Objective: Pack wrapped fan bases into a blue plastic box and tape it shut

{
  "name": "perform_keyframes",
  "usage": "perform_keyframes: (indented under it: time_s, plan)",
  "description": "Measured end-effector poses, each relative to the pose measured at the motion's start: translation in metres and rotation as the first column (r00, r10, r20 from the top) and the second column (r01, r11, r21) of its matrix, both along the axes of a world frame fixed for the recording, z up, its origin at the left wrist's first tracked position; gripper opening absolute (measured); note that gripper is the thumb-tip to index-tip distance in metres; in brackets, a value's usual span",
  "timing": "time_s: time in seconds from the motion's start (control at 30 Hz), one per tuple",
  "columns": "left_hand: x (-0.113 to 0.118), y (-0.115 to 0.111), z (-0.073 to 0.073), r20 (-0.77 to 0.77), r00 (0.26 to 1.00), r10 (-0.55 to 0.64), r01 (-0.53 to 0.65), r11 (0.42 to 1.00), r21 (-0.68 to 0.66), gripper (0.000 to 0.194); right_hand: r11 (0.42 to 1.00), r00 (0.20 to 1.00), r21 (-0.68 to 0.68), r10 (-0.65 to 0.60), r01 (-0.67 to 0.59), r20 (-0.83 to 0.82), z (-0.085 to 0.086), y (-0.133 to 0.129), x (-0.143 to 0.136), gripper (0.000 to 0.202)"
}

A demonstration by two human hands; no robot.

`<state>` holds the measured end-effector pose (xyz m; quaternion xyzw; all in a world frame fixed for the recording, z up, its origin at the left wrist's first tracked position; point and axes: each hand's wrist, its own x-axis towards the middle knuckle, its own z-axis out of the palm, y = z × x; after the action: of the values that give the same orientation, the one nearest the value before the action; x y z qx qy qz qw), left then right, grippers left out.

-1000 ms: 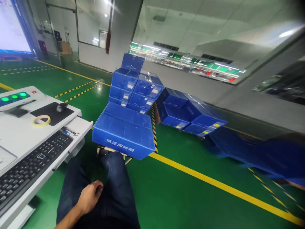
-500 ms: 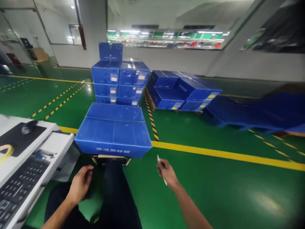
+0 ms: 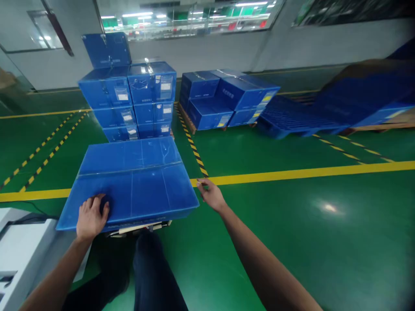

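While fingers (image 3: 97, 201) press blue box (image 3: 136, 181).

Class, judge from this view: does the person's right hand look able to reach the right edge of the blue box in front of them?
Probably yes. The right hand hovers open just beside the blue box, near its right corner, with nothing between them. The left hand already rests on the lid.

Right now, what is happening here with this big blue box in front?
A person is handling a closed blue box that rests on a low support in front of their legs. The left hand lies flat on the near left part of the lid. The right hand is at the box's right corner, fingers loosely open; whether it touches the box is not clear. Behind stand stacked blue boxes, and more blue boxes on a pallet to the right.
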<state>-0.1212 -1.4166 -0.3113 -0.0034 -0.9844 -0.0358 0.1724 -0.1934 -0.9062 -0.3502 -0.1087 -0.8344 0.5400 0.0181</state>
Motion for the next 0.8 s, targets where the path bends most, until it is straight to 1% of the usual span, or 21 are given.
perform_keyframes:
  time_s: [0.13, 0.23, 0.3, 0.4, 0.6, 0.7, 0.8]
  plan:
    - [0.003, 0.002, 0.001, 0.051, 0.999, 0.013, -0.011, 0.999, -0.049, 0.050, 1.000, 0.999, 0.011, 0.018, -0.019, 0.047, 0.009, -0.010, -0.061, 0.040]
    - [0.002, 0.003, 0.003, 0.056, 0.998, 0.030, -0.027, 0.998, -0.056, 0.048, 0.996, 0.997, 0.088, 0.022, -0.029, 0.072, 0.018, -0.021, -0.099, 0.032]
    - [0.002, 0.004, 0.003, 0.048, 0.998, 0.028, -0.025, 0.998, -0.054, 0.047, 0.988, 0.997, 0.150, 0.016, -0.027, 0.076, 0.024, -0.027, -0.117, 0.032]
    - [0.003, 0.005, 0.003, 0.041, 0.999, 0.027, -0.025, 0.999, -0.047, 0.046, 0.968, 0.997, 0.251, 0.001, -0.021, 0.079, 0.030, -0.032, -0.131, 0.031]
    - [0.003, 0.006, 0.004, 0.063, 0.997, 0.041, -0.040, 0.999, -0.020, 0.046, 0.896, 0.995, 0.440, 0.023, -0.063, 0.096, 0.039, -0.038, -0.146, 0.026]
    - [0.003, 0.007, 0.005, 0.076, 0.996, 0.042, -0.040, 0.999, -0.019, 0.047, 0.857, 0.993, 0.510, 0.016, -0.072, 0.113, 0.043, -0.042, -0.150, 0.027]
    - [0.003, 0.008, 0.006, 0.084, 0.995, 0.047, -0.045, 0.998, -0.033, 0.047, 0.830, 0.991, 0.551, 0.012, -0.083, 0.132, 0.045, -0.045, -0.154, 0.028]
